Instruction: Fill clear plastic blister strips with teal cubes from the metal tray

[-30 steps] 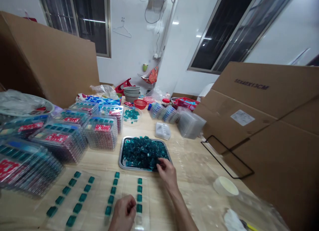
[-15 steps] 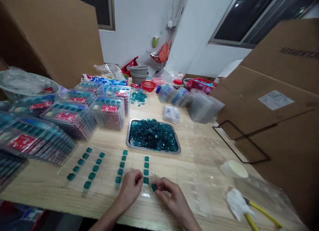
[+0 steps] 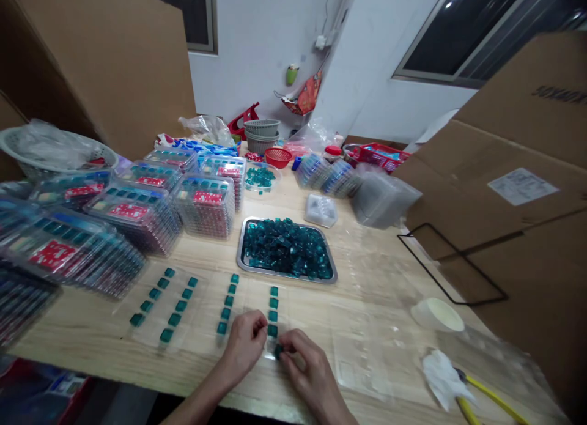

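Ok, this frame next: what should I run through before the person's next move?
1. Right hand pinches the teal square piece: ok.
2. Piece in line with the nearest column of teal pieces: not ok, it sits slightly right of the line.
3. Left hand apart from that column: cannot tell, they look very close.
4. Clear plastic sheet lying flat on the table: ok.
5. Steel tray stocked with a heap of teal pieces: ok.

The cardboard carton bears blurred dark print, cut off after roughly "50X40X".
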A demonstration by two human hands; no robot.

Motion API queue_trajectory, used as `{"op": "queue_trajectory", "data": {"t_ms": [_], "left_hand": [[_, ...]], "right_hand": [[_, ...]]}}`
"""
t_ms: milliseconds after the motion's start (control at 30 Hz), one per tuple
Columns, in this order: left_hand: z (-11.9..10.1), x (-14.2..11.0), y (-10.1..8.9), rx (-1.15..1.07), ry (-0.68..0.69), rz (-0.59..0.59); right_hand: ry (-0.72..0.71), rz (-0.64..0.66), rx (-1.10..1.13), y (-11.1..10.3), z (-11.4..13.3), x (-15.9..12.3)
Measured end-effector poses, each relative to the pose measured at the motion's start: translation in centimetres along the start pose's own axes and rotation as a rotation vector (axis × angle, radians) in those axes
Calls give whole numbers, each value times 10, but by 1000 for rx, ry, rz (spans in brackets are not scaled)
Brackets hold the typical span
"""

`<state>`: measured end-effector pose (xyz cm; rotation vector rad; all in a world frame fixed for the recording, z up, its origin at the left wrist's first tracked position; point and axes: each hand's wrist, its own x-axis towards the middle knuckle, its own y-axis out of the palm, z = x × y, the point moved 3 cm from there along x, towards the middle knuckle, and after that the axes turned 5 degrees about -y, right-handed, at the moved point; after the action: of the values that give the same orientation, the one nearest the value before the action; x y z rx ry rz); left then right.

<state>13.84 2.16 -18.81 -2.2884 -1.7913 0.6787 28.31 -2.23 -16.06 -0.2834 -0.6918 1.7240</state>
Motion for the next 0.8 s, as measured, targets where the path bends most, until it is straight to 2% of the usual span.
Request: {"op": "queue_trajectory", "data": {"t_ms": [133, 400, 600, 800], "left_hand": [[0, 0, 0, 1, 10, -4], [-7, -5, -3, 12, 14, 29], [-6, -7, -3, 15, 79, 124], [-6, -7, -5, 12, 89, 123]], "right_hand": [[-10, -17, 49, 4, 1, -2], [93, -41, 76, 4, -10, -7], [45, 46, 72, 5, 2, -5], [29, 56, -15, 9, 7, -8]]}}
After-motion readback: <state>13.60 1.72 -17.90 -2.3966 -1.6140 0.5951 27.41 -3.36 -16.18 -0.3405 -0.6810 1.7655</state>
